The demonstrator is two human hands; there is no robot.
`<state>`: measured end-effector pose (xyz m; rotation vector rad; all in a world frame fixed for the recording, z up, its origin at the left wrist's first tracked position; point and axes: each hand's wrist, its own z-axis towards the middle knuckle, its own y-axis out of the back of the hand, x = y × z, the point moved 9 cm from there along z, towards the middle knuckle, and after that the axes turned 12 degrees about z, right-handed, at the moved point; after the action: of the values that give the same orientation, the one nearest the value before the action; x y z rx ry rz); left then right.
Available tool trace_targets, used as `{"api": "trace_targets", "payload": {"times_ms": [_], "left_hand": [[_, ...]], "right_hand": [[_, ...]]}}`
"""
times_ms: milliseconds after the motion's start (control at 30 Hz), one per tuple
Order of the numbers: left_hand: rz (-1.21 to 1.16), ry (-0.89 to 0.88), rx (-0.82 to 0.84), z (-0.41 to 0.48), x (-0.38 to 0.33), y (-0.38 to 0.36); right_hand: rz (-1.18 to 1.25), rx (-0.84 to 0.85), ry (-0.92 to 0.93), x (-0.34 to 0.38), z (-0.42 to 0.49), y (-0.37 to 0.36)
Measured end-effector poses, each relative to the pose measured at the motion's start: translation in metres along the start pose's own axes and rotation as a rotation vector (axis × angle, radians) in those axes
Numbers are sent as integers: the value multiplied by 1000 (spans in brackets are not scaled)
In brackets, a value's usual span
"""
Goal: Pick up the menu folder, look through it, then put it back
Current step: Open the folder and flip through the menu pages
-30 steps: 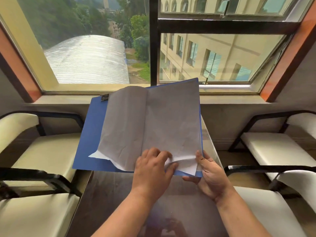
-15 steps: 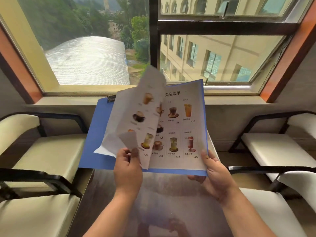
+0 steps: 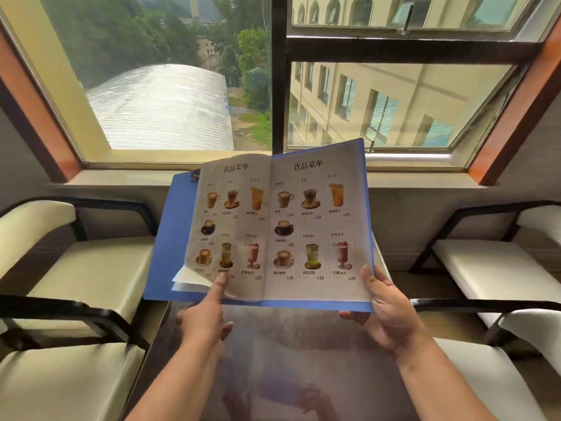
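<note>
The blue menu folder [image 3: 170, 238] is held open and tilted up above a dark glossy table [image 3: 303, 360]. Two printed pages with drink pictures and prices lie flat across it. My right hand [image 3: 385, 311] grips the folder's lower right corner, thumb on the right page. My left hand [image 3: 206, 314] is below the lower left page, its index finger stretched out and touching the bottom of that page, the other fingers curled. A black clip shows at the folder's top left corner.
Cream-cushioned chairs with black frames stand on the left [image 3: 76, 268] and on the right [image 3: 498, 268] of the table. A window sill [image 3: 121, 180] and a large window lie straight ahead behind the folder.
My left hand turned a page over to the left and let it go; the page now lies flat. The hand dropped lower and points one finger at the left page. My right hand kept its grip.
</note>
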<state>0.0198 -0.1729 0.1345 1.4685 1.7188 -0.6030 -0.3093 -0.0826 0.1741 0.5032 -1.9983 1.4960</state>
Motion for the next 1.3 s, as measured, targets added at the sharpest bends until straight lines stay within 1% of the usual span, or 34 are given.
{"api": "trace_targets", "payload": {"times_ms": [33, 100, 167, 233, 467, 533, 600, 700, 733, 800, 867, 933, 1000, 1067, 1133, 1233, 1300], "left_hand": [[-97, 63, 69, 2, 5, -5], [-258, 108, 196, 6, 9, -14], [-397, 73, 262, 9, 4, -16], [-502, 19, 291, 13, -1, -14], [-461, -113, 319, 17, -10, -13], [-422, -168, 297, 15, -16, -9], [-326, -263, 240, 11, -23, -2], [-38, -501, 166, -9, -40, 1], [55, -575, 175, -18, -44, -3], [182, -699, 242, -33, -49, -12], [313, -793, 303, -43, -51, -22], [477, -884, 319, -48, -53, -28], [557, -958, 357, -56, -55, -33], [564, -985, 385, -60, -56, -37], [511, -992, 333, -60, -61, -36], [431, -917, 269, -55, -65, -37], [466, -877, 222, -49, -64, -37]], "right_hand": [[-2, 3, 0, 0, 1, 0], [-4, 6, 0, -1, 2, 2], [-4, 6, 1, -1, 4, 4], [2, -9, 2, -1, 5, 8], [-35, -84, 23, -2, 9, 11], [-36, -92, 28, -2, 10, 11], [-38, -98, 28, -3, 10, 8], [-37, -101, 28, -3, 9, 6], [-38, -106, 28, -4, 8, 5], [-40, -104, 25, -5, 8, 3], [-58, -95, 19, -6, 7, -1], [-63, -84, 13, -8, 7, -5], [-55, -70, 14, -8, 6, -10], [-51, -44, 32, -7, 6, -14], [-74, -5, 56, -6, 4, -24], [-79, 37, 49, -9, 3, -30], [-79, 52, 20, -13, 4, -30]]}}
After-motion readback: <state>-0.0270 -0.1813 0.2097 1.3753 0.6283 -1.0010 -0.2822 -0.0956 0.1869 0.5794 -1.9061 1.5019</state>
